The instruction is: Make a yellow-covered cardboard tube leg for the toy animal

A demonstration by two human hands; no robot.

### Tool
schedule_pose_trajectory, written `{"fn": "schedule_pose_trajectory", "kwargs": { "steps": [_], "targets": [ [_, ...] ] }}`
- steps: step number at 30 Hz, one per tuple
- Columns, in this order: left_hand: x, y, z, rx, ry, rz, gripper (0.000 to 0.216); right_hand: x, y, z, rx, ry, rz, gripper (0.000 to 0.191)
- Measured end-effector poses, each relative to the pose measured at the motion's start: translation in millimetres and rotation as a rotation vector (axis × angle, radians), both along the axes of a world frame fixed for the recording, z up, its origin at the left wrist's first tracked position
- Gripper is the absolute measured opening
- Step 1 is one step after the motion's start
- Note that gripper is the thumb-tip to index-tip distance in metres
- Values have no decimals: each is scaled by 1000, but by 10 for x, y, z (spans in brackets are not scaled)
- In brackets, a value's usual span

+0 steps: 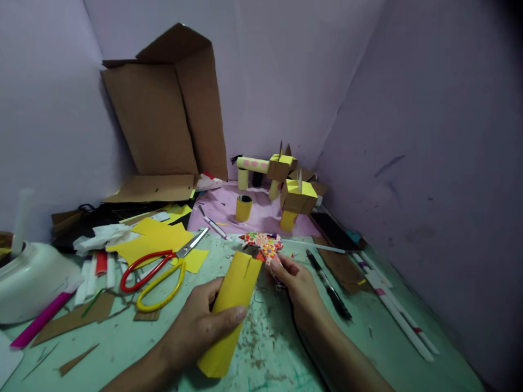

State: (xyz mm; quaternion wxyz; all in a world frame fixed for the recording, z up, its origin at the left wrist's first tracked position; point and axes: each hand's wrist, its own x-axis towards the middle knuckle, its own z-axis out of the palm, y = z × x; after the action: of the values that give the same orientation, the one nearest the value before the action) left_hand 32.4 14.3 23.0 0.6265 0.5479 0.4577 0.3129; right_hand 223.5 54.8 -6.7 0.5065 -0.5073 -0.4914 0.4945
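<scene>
My left hand (202,324) is wrapped round a yellow paper-covered tube (232,307), holding it tilted over the green cutting mat (261,343); a slit shows near the tube's far end. My right hand (296,283) grips a colourful patterned tool (263,245), which looks like a glue gun, with its tip close to the tube's top end. A black cord runs from it back under my wrist.
Red-and-yellow scissors (163,269) and yellow paper scraps (157,237) lie to the left. A black pen (329,286) and white sticks (394,305) lie to the right. Yellow cardboard figures (296,198) stand on pink paper at the back. A brown cardboard box (167,114) leans against the wall. A white container (30,277) sits far left.
</scene>
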Motion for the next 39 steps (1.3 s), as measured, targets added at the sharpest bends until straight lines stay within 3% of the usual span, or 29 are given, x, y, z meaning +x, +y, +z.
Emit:
{"fn": "schedule_pose_trajectory", "kwargs": {
  "steps": [6, 10, 15, 17, 20, 22, 26, 29, 31, 34, 39],
  "targets": [
    [10, 20, 22, 52, 54, 51, 47, 21, 37, -25, -56, -65, 22, 35],
    [17, 25, 27, 59, 63, 59, 46, 59, 65, -51, -80, -156, -72, 50],
    [21, 21, 28, 58, 55, 54, 44, 79, -25, 124, -12, -247, -226, 39],
    [35, 12, 14, 46, 20, 48, 44, 38, -87, 212, -9, -34, -119, 45],
    [80, -19, -25, 49, -33, 18, 48, -64, -174, 261, -58, 383, 292, 55],
    [112, -50, -46, 73, -29, -10, 50, -129, -217, 239, -89, 501, 460, 49],
    [110, -86, -27, 181, 147, 13, 43, -192, -255, 177, -174, 598, 476, 41],
    [40, -45, 6, 310, 225, 248, 37, -207, -265, 186, -243, 637, 467, 44],
    [-5, 1, 9, 278, 131, 339, 36, -223, -279, 213, -280, 641, 486, 47],
    [-30, 53, -5, 169, -77, 230, 47, -261, -304, 247, -282, 653, 529, 47],
    [-36, 75, 98, 273, -96, 189, 30, -310, -311, 235, -232, 644, 599, 42]
  ]
}}
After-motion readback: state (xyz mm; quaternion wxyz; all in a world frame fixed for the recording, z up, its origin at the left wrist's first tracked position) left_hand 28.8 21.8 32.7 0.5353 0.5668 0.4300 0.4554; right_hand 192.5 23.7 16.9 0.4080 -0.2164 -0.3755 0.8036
